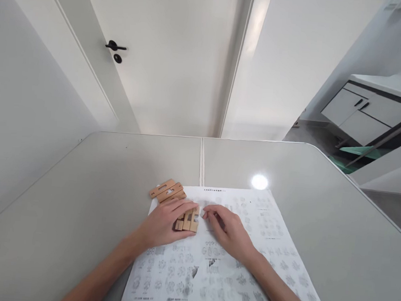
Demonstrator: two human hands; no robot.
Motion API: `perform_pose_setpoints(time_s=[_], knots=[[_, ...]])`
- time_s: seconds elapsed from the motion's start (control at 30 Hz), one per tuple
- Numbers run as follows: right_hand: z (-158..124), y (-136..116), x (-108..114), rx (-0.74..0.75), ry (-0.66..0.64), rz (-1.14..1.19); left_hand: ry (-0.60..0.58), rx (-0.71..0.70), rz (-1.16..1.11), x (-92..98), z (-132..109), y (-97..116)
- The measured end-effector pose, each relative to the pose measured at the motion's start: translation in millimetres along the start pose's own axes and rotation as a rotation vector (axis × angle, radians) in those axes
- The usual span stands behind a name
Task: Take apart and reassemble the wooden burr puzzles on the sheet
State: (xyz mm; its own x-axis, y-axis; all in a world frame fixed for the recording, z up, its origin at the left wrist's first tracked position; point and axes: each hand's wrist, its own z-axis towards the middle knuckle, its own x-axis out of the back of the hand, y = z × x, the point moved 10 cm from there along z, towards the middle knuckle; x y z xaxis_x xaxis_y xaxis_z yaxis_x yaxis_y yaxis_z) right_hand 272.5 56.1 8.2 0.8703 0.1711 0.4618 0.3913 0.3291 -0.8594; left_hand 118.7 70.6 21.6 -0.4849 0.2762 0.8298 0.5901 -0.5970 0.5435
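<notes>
My left hand (162, 222) is wrapped round a group of interlocking wooden puzzle pieces (188, 220), thumb along the near side and fingers over the far side. The pieces have notches and lie against one another, resting on or just above a printed sheet (174, 288). My right hand (226, 230) is just right of them, apart from the wood, with its fingers curled and the fingertips drawn together. Nothing shows between those fingertips. Beyond my left hand, flat slotted wooden plates (169, 191) lie side by side at the sheet's far left corner, partly hidden by my fingers.
The sheet, covered with small printed diagrams, lies on a grey table (75, 214) with a seam (202, 162) running away from me. A white door (166, 58) stands beyond the far edge. A white cabinet (369, 109) is off to the right.
</notes>
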Motion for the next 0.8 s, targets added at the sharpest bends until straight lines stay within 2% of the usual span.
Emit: perform_pose_setpoints(time_s=[0.27,0.37,0.43,0.53,0.63,0.7,0.8], knots=[[-1,6,0,-0.032,0.008,-0.02,-0.021,-0.14,0.092,17.6,-6,9],[-1,7,0,-0.032,0.014,-0.021,0.059,-0.167,0.101,30.9,-8,14],[-1,8,-1,-0.032,0.014,-0.021,0.175,-0.144,0.114,42.2,-9,8],[-1,8,-2,-0.038,0.004,-0.024,0.407,-0.012,0.163,62.0,-14,-17],[-1,7,-2,-0.035,0.0,-0.033,0.63,0.203,0.171,86.2,-26,-55],[-1,6,-2,-0.022,0.003,-0.044,0.691,0.363,0.124,98.4,-33,-86],[-1,4,-2,0.001,0.006,-0.06,0.695,0.555,-0.063,106.3,-42,-132]])
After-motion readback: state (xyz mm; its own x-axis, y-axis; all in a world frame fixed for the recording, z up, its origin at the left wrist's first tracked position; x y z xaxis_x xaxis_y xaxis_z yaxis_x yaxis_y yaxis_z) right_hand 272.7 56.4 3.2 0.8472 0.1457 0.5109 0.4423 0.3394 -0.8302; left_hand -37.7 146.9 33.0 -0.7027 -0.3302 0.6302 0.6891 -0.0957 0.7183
